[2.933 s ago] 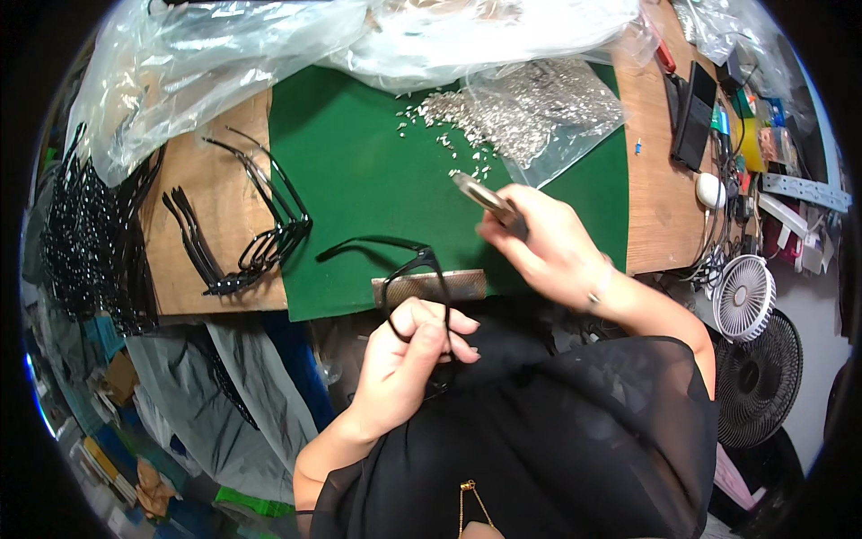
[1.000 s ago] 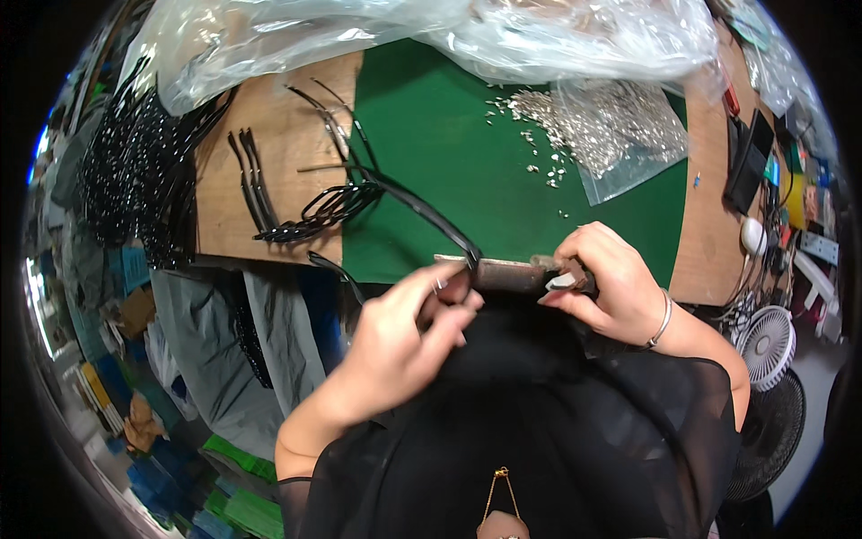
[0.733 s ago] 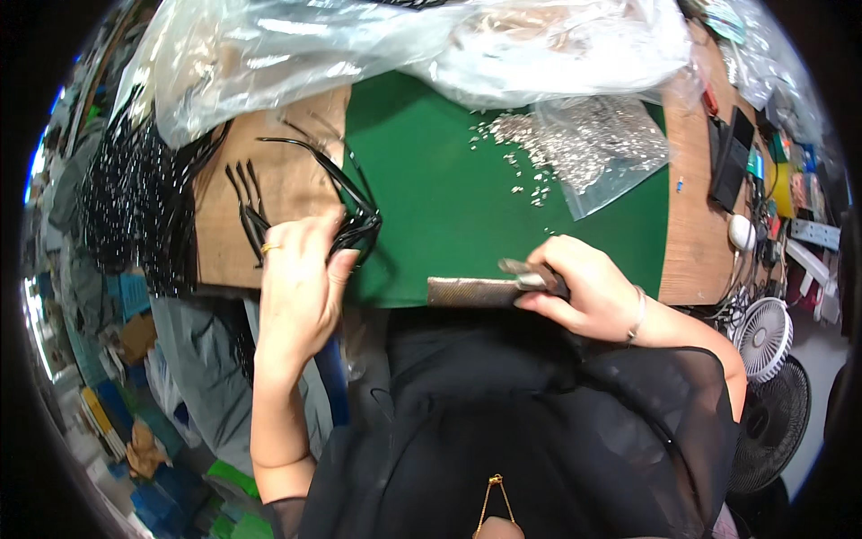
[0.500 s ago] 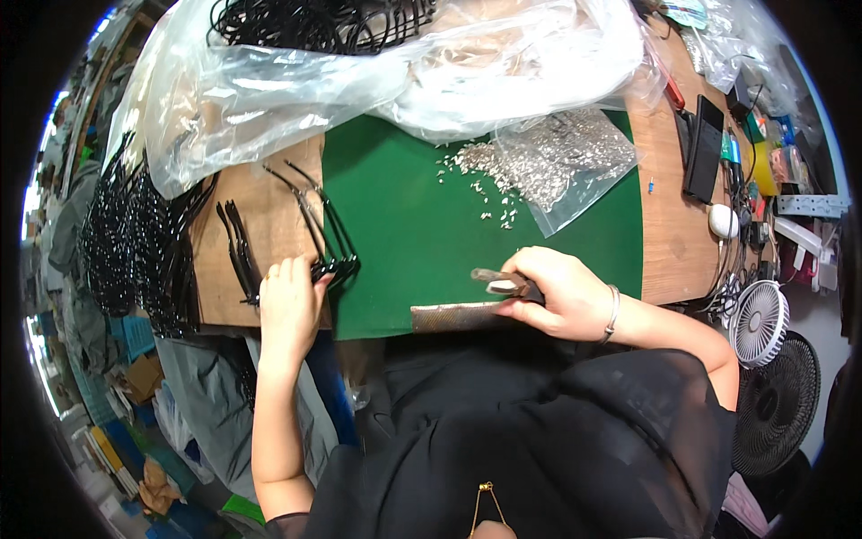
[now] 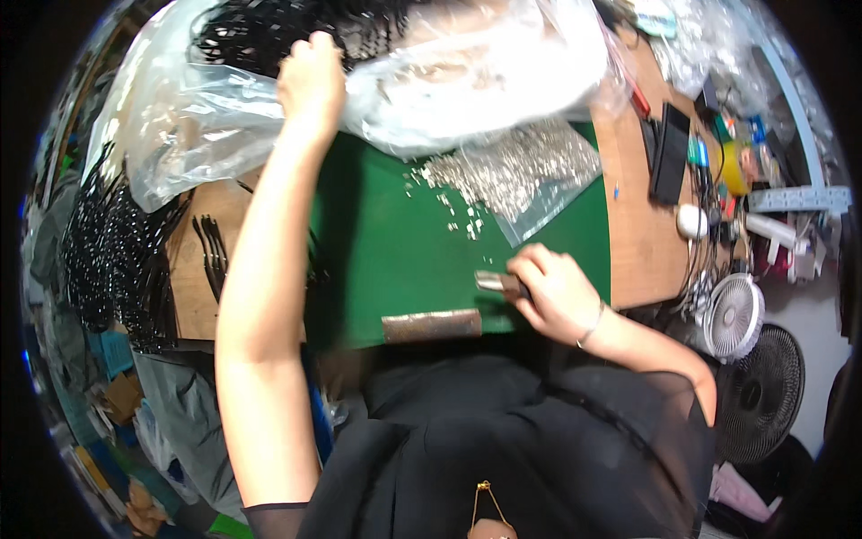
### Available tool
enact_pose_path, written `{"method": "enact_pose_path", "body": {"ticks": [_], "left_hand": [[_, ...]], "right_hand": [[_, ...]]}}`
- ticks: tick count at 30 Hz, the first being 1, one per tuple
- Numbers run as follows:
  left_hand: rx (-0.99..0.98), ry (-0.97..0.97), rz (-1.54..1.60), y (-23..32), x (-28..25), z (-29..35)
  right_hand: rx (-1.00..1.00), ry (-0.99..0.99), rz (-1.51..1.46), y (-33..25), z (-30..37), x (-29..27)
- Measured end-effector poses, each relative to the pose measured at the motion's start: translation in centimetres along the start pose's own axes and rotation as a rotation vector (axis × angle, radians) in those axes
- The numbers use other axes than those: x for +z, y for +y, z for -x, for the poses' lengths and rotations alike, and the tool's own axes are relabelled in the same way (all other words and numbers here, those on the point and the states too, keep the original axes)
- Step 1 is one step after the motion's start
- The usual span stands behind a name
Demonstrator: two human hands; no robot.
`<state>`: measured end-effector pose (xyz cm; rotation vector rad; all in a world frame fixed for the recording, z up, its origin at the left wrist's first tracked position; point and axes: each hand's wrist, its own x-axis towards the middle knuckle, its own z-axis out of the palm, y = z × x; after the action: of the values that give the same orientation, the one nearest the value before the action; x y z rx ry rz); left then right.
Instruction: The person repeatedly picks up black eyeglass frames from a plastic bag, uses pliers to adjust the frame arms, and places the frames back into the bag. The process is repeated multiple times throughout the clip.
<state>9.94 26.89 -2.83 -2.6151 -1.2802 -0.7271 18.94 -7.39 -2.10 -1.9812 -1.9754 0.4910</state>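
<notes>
Right grip [image 5: 558,296] clasps a dark-handled silver metal tool [image 5: 498,283]; leftward, the flat green mat [image 5: 386,251] gives room to its near edge. Left grip [image 5: 312,81], at thin black frames [image 5: 247,40]: pinching or spread, I cannot tell.

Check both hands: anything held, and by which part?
Right hand: metal-tipped tool, by its dark handle. Left hand, at the black frames: cannot tell.

We have open room across the middle of the green mat [image 5: 386,260].
Bare mat lies between our left forearm [image 5: 265,278], which bars the left, and the pliers [image 5: 496,284] in our right hand [image 5: 558,295]. A metal bar [image 5: 431,325] sits along the near edge; silvery bits [image 5: 440,174] and a small clear bag [image 5: 539,171] crowd the far right; plastic sheeting [image 5: 476,94] blocks the back.
</notes>
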Motion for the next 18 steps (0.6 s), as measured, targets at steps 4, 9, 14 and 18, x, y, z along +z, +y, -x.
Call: {"method": "enact_pose_path", "body": {"ticks": [4,9,14,18], "left_hand": [[-0.027,0.080,0.556,0.6,-1.8,-0.4],[-0.188,-0.115,1.422,0.0,-13.3,2.7],[-0.175,-0.363,1.900,1.1,-19.5,8.3],[-0.521,-0.085,1.593,5.8,-18.6,16.4]], "right_hand": [[0.051,-0.016,0.124,-1.2,-0.6,1.9],[0.040,0.034,-0.023,-1.3,0.2,0.9],[0.065,0.010,-0.081,0.7,-1.8,0.1],[0.067,0.006,-0.105,1.2,-2.6,2.8]]}}
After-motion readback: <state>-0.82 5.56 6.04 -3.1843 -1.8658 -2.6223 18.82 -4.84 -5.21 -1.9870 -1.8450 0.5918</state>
